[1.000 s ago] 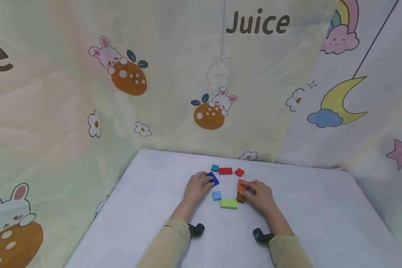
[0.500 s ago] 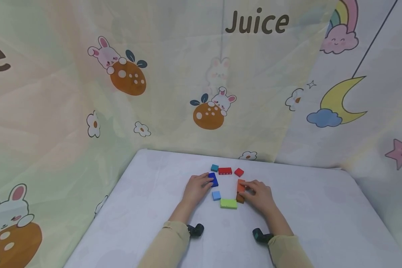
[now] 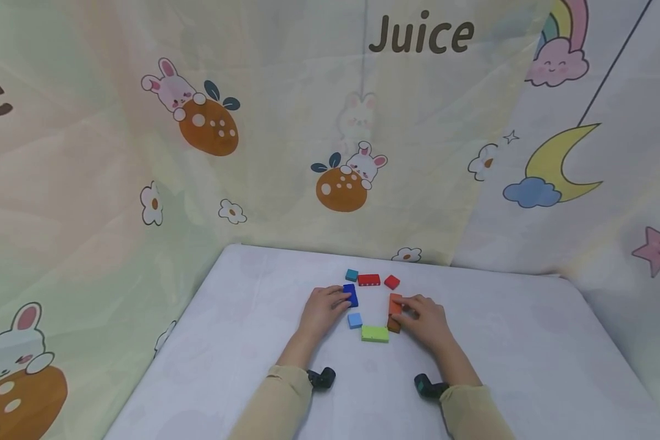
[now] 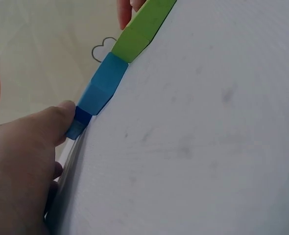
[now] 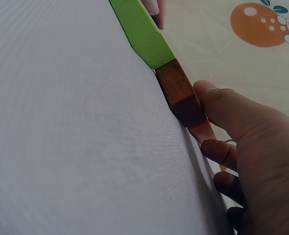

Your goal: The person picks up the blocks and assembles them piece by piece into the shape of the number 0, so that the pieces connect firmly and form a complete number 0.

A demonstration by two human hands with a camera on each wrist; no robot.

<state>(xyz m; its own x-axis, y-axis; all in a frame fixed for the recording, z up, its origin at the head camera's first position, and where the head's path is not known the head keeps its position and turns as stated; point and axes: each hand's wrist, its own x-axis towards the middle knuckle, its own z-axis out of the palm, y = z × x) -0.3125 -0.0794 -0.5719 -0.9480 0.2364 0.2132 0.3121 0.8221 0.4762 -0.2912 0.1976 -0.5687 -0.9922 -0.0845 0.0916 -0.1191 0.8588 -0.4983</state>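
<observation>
In the head view my left hand (image 3: 319, 310) pinches a dark blue toy block (image 3: 351, 296) at the left side of a loose ring of coloured blocks. Its thumb lies against this block (image 4: 79, 122) in the left wrist view. Opposite, my right hand (image 3: 430, 319) holds an orange block (image 3: 394, 304) between thumb and fingers. A brown block (image 3: 394, 326) sits at the orange one's near end, close by the thumb. Nearer me lie a light blue block (image 3: 354, 320) and a long light green block (image 3: 374, 333).
Along the ring's far side are a small teal block (image 3: 352, 275), a long red block (image 3: 369, 280) and a small red block (image 3: 392, 282). All stand on a white-covered table (image 3: 242, 342). A printed cloth (image 3: 286, 153) hangs behind it.
The dark blue block has turned from a slant to nearly straight and shifted slightly right, with my left hand on it. My right hand keeps its place at the orange block.
</observation>
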